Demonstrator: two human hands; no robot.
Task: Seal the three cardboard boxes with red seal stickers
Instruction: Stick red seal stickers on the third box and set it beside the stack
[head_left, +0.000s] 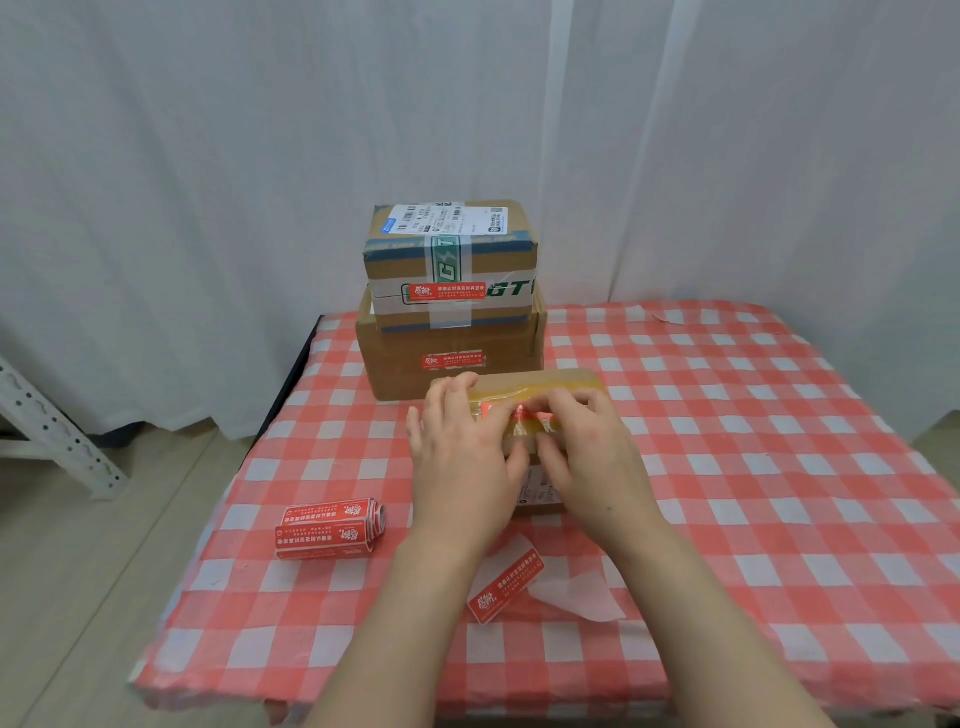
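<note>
pressing a red seal sticker (522, 414) onto the small cardboard box (566, 382) mid desk (753, 467), left grip (462, 457) and right grip (587, 452) both unclenched, fingers flat, grasping nothing. behind, toward the far edge: taped box (452, 249) atop a larger box (405, 369), each already stickered. near the left edge: sticker roll (330, 527).

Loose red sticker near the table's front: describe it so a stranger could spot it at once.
Start at the red-and-white checked table. Toward its near edge, around the middle, lies the single red sticker, flat and slanted, beside a white paper. Unlike the folded bundle of red stickers farther left, it is one strip, and it is stuck on no box.
</note>
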